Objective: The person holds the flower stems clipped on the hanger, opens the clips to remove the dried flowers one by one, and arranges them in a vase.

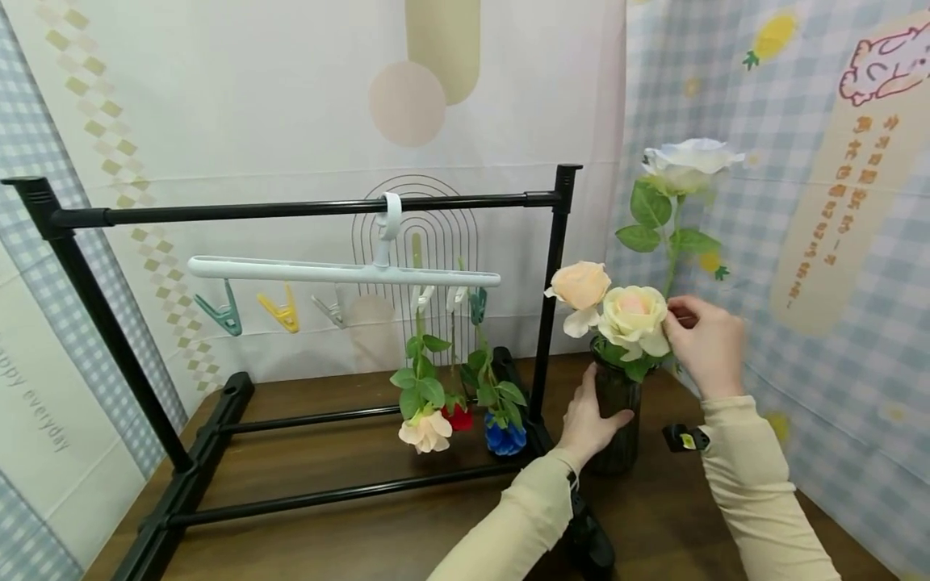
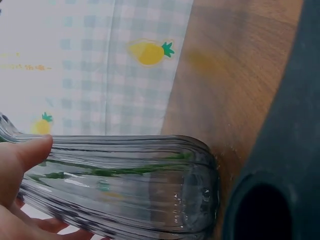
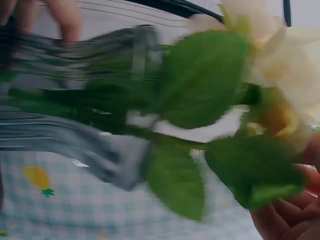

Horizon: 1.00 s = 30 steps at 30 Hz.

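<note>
A dark ribbed glass vase [image 1: 616, 420] stands on the table, and my left hand [image 1: 590, 424] grips its side. Green stems [image 2: 112, 171] show through the glass in the left wrist view. Above the rim sit a pale yellow rose [image 1: 634, 321] and a peach rose [image 1: 579, 286]; a tall white rose [image 1: 690, 165] rises behind them. My right hand [image 1: 706, 343] pinches with its fingertips at the yellow rose's right edge, beside the white rose's stem; I cannot tell whether petal or stem is held. Leaves [image 3: 205, 77] partly cover those fingers in the right wrist view.
Left of the vase, a black rack [image 1: 305, 211] carries a light blue hanger [image 1: 341, 273]. Clipped upside down from it are a peach rose [image 1: 425, 430], a red flower [image 1: 458, 417] and a blue flower [image 1: 504, 436]. Other clips, one yellow [image 1: 279, 309], hang bare. A checked curtain [image 1: 770, 242] borders the right.
</note>
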Motion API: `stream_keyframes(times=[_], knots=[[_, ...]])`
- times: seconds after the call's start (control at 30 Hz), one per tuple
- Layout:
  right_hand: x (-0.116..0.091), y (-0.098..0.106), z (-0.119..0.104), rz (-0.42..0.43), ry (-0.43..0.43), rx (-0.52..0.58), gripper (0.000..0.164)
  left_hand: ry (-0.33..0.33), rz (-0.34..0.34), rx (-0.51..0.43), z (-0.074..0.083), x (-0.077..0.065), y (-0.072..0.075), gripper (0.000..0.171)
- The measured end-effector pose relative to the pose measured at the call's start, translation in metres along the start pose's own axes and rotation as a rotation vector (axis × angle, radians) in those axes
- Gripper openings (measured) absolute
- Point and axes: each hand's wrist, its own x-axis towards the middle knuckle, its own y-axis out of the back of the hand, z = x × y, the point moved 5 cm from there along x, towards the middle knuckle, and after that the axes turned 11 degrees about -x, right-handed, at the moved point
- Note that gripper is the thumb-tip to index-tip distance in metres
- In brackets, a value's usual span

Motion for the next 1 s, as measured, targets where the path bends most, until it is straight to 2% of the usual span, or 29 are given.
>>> stream_keyframes(times=[0.27, 0.4, 0.5, 0.63, 0.7, 0.8, 0.9, 1.0], knots=[[-0.018, -0.017, 0.019, -0.122, 0.015, -0.025, 0.007, 0.052, -0.001, 0.047, -0.006, 0.005, -0.002, 0.084], [-0.023, -0.02, 0.025, -0.157, -0.021, -0.01, 0.008, 0.055, -0.006, 0.062, -0.007, 0.005, -0.002, 0.085], [-0.026, -0.018, 0.028, -0.224, -0.063, -0.005, 0.019, 0.057, -0.009, 0.07, -0.01, 0.007, -0.005, 0.086], [-0.031, -0.015, 0.025, -0.338, -0.087, 0.018, 0.049, 0.072, -0.004, 0.074, -0.012, 0.01, 0.0, 0.087], [-0.036, -0.011, 0.023, -0.364, -0.084, 0.022, 0.056, 0.074, -0.006, 0.076, -0.011, 0.011, 0.002, 0.087], [-0.046, -0.005, 0.021, -0.383, -0.085, 0.007, 0.058, 0.046, -0.016, 0.116, -0.008, 0.006, 0.007, 0.087], [-0.058, 0.004, 0.02, -0.382, -0.091, -0.038, 0.052, -0.001, -0.029, 0.152, -0.002, -0.005, 0.014, 0.087], [-0.068, 0.013, 0.018, -0.368, -0.099, -0.088, 0.044, -0.04, -0.028, 0.101, 0.011, -0.018, 0.03, 0.084]])
